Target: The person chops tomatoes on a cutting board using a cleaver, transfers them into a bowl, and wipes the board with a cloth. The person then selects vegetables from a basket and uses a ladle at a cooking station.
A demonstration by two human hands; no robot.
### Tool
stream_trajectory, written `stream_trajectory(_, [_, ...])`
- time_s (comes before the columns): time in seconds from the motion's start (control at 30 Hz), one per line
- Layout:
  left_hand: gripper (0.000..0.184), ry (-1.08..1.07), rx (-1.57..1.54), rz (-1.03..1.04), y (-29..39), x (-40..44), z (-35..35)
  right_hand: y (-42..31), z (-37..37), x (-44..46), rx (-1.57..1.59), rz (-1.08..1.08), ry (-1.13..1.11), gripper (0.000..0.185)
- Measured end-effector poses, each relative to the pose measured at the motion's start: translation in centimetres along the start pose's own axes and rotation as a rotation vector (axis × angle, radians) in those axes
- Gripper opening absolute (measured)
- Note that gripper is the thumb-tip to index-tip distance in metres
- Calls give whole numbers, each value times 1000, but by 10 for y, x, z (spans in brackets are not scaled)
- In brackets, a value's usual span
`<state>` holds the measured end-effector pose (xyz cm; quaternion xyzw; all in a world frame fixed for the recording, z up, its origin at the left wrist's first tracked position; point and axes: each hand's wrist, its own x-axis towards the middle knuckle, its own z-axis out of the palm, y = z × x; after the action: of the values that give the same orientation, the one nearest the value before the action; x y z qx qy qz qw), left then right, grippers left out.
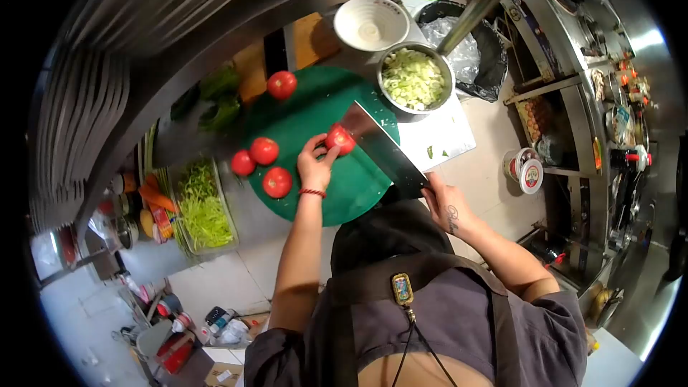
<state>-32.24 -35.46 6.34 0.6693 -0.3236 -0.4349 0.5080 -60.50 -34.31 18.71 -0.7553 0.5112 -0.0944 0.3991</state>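
My left hand [315,165] pinches a red tomato [340,139] near the middle of a round green cutting board [322,204]. In my right hand [444,202] is the handle of a cleaver [383,149], its wide blade slanting up to the left with the far end beside the held tomato. Whether the edge has entered the tomato I cannot tell. Left of my left hand lie more whole tomatoes: one low on the board [276,182], another above it [264,150], and one at the board's left edge [243,163]. A further tomato [282,85] sits at the upper left.
A metal bowl of chopped pale green vegetable [414,79] stands right of the board, with a white bowl [371,24] behind it. A clear container of shredded greens [204,208] is at the left. A metal shelf [287,1] overhangs the far side; a black-lined bin [487,57] stands right.
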Motion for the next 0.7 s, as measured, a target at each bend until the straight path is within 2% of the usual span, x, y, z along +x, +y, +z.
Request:
stream_trajectory(0.03, [40, 62, -19, 12, -3, 0, 6, -5, 4, -1, -15, -7, -10, 31])
stream_trajectory(0.1, [38, 95, -17, 14, -5, 1, 12, -12, 9, -3, -90, 4, -3, 20])
stream_trajectory(0.3, [29, 94, -77, -14, -12, 14, 20, -30, 17, -8, -322, -30, -10, 23])
stream_trajectory(0.4, [31, 132, -36, 99, -23, 21, 25, -33, 23, 2, -370, 46, -97, 25])
stream_trajectory(0.57, [30, 93, 290, 107, 11, 1, 15, -3, 65, 63, -381, -20, -97, 18])
stream_trajectory(0.6, [32, 25, 98, 21, -2, 1, 7, 0, 66, 73, -380, -26, -99, 17])
stream_trajectory(0.63, [32, 43, 67, -7, -10, 0, -1, -11, 57, 75, -374, -26, -99, 17])
stream_trajectory(0.7, [24, 51, -5, 168, -17, -11, -14, -33, 30, 74, -417, -61, -138, 20])
